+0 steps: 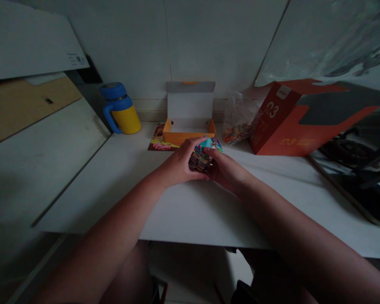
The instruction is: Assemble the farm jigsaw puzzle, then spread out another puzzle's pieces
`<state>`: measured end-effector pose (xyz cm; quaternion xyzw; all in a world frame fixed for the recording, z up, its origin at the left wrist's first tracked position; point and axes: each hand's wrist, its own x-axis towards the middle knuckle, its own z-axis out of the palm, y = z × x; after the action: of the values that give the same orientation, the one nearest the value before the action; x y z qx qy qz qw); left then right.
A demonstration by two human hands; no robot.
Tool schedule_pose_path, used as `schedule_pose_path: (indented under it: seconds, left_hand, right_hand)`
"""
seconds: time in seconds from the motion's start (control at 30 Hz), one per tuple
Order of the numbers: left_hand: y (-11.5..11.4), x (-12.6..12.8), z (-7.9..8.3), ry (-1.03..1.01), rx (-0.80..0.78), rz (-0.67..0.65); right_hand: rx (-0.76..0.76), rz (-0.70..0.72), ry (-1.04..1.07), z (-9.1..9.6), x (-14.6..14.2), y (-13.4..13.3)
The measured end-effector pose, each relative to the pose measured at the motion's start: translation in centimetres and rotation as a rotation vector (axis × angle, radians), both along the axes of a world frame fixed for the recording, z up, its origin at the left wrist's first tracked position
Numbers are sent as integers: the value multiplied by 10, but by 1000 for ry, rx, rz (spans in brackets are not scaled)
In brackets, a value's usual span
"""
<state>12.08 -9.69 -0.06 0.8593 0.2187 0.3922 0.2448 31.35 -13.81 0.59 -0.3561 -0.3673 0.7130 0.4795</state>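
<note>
My left hand (pixel 185 162) and my right hand (pixel 223 169) are wrapped round the two sides of a thick stack of cards (pixel 200 159). The uneven dark edges of the stack face me, and the fingers cover part of it. I cannot make out the print on the cards. Just behind my hands stands an open orange box (pixel 190 137), its lid raised against the wall and its pale inside showing. Colourful printed sheets, one brown and pink (pixel 163 145) and one turquoise (pixel 213 142), lie beside and in front of the box.
A blue and yellow mug (pixel 125 114) stands at the back left. Right of the orange box sits a clear plastic bag (pixel 239 122) of small colourful pieces. A large red-orange carton (pixel 281 122) leans beside it, near a black stove (pixel 367 169). The white table (pixel 190 215) ends close to me.
</note>
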Motion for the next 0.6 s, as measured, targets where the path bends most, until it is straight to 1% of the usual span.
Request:
schedule_pose_path:
  seconds: [0.03, 0.1, 0.17, 0.2, 0.27, 0.33, 0.37, 0.43, 0.53, 0.6]
  left_hand:
    - [-2, 1, 0, -34, -64, -9]
    - [-5, 3, 1, -143, -248, -45]
    - [-7, 6, 3, -259, -430, -82]
    - [-7, 8, 3, -302, -495, -90]
    - [-7, 11, 3, -362, -600, -67]
    - [-7, 14, 2, -418, -742, -16]
    - [-7, 15, 2, -445, -828, 3]
    - [-8, 16, 3, -492, -973, 12]
    - [-8, 14, 4, -534, -1072, -7]
    - [-7, 12, 3, -547, -1125, -25]
  right_hand:
    - [18, -5, 6, 0, 0, 0]
    - [48, -9, 14, 1, 1, 0]
    - [54, -7, 3, 0, 2, 0]
    - [52, -9, -11, 0, 3, 0]
    - [52, -11, -45, -2, 2, 0]
    - [78, -14, -88, -4, 1, 0]
    - [112, -22, -119, -6, 0, 1]
    - [231, -51, -219, -9, -1, 1]
    - [437, -110, -427, -11, -3, 0]
    - [498, -117, -500, -11, -3, -3]
